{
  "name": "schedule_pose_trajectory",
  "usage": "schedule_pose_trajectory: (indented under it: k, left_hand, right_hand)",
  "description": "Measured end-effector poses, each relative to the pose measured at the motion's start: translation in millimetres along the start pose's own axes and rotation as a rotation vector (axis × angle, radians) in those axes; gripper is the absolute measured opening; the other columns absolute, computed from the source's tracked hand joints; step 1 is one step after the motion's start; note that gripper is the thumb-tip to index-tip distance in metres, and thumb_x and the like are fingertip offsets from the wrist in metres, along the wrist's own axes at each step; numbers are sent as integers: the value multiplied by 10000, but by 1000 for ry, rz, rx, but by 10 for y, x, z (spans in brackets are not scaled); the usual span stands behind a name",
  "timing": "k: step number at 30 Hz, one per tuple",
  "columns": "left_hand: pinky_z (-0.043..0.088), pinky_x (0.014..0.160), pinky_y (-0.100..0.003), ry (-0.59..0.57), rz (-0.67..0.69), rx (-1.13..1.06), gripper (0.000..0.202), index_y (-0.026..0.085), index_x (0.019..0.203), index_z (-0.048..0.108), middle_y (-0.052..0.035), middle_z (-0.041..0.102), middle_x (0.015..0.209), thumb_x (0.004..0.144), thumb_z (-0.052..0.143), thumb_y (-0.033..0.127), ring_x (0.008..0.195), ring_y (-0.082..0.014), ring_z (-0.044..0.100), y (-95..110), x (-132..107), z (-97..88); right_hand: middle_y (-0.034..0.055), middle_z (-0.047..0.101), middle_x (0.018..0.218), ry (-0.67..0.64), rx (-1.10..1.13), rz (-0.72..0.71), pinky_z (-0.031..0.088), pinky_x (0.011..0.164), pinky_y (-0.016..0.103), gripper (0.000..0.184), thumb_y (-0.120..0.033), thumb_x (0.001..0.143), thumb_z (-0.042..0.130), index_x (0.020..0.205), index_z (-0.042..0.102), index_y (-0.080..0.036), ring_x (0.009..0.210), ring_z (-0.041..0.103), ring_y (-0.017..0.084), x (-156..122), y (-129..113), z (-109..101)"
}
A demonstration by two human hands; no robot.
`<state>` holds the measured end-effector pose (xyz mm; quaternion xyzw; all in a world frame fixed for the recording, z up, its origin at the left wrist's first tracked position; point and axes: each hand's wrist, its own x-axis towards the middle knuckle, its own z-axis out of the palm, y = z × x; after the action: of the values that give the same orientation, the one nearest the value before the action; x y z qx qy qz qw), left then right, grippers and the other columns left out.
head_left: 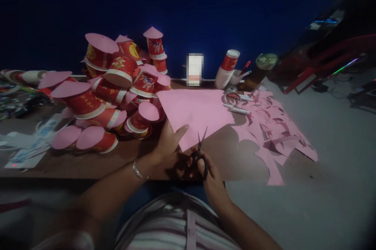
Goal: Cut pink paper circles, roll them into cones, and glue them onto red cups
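Note:
My right hand (209,175) grips a pair of black-handled scissors (201,151), fingers through the loops, blades apart and pointing up at the near edge of a pink paper sheet (196,111). My left hand (169,140) rests on the sheet's near left corner, thumb stretched along the edge and fingers pressing the paper down on the brown table (229,160). A bracelet (136,171) sits on my left wrist.
A heap of red paper cups with pink paper lids (117,85) fills the table's left half. Pink offcuts (273,132) spill over the right edge. Markers, tape rolls (233,97), a cup stack (226,69) and a jar (261,70) stand behind.

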<state>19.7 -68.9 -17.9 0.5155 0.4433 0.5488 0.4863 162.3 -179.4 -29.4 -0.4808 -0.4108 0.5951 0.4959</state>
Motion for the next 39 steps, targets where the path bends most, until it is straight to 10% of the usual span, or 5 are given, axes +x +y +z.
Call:
schedule_pose_trajectory:
  k: [39]
  left_hand:
    - [552,1066,-481,-3,-121,-78,449,146,1235,679,-127,749,1251,851,778,357,1175,-312,702,50,-11,-33]
  right_hand:
    - [-3,606,704,27,-33,-16,506,627,266,577,-686,910,637,1137,685,-159,669,569,148,60,84,-29]
